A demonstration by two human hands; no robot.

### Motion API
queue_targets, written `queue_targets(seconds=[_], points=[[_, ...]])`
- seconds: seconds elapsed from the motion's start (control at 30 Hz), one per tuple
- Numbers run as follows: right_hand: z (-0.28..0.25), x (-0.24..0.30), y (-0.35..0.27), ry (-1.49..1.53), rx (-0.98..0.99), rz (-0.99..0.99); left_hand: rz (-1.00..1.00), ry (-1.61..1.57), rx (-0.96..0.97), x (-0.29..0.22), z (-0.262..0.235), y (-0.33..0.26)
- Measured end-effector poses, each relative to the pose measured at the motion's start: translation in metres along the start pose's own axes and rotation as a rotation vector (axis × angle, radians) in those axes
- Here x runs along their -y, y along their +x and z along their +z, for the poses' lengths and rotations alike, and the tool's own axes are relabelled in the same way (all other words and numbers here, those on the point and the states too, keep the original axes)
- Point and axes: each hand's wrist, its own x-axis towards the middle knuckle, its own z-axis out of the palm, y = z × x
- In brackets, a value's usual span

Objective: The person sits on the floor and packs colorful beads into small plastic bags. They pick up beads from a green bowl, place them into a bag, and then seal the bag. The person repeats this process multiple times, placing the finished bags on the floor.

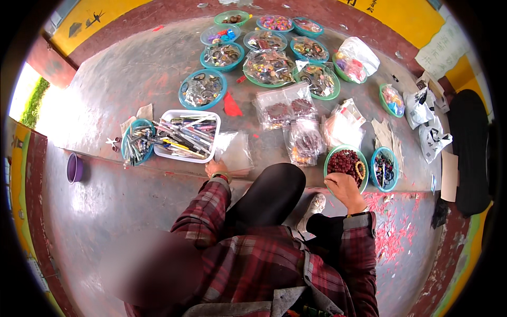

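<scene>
My left hand point(217, 169) is low at the near edge of the raised floor, between a white tray point(180, 114) of pens and a stack of clear plastic bags point(234, 150). It touches the bags' left side; its fingers are too small to read. My right hand point(346, 190) hangs over the near rim of a green basket point(327, 164) with dark red bead bracelets point(344, 162) and one yellowish bead bracelet point(360, 169) in it. The right fingers are curled in together, and whatever is between them is hidden.
A blue basket point(138, 122) of pens stands left of the tray, beside scissors point(112, 141). Bagged bracelets point(305, 140) lie ahead, with several covered basins behind. At right are a blue basket point(384, 188) of dark small items and white bags point(434, 138). A purple bucket point(75, 168) stands far left.
</scene>
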Motion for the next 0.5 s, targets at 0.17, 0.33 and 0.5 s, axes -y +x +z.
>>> queue_targets(seconds=[0.17,0.33,0.5], points=[[0.002,-0.003,-0.001,0.026,0.038,-0.007,0.113,0.017,-0.024,0.028,0.029,0.025],[0.003,-0.004,0.000,0.001,0.051,-0.010,0.249,0.003,0.050,0.043,0.042,0.038],[0.005,-0.005,0.001,-0.005,0.064,-0.026,0.385,-0.002,0.060,0.043,0.059,0.048]])
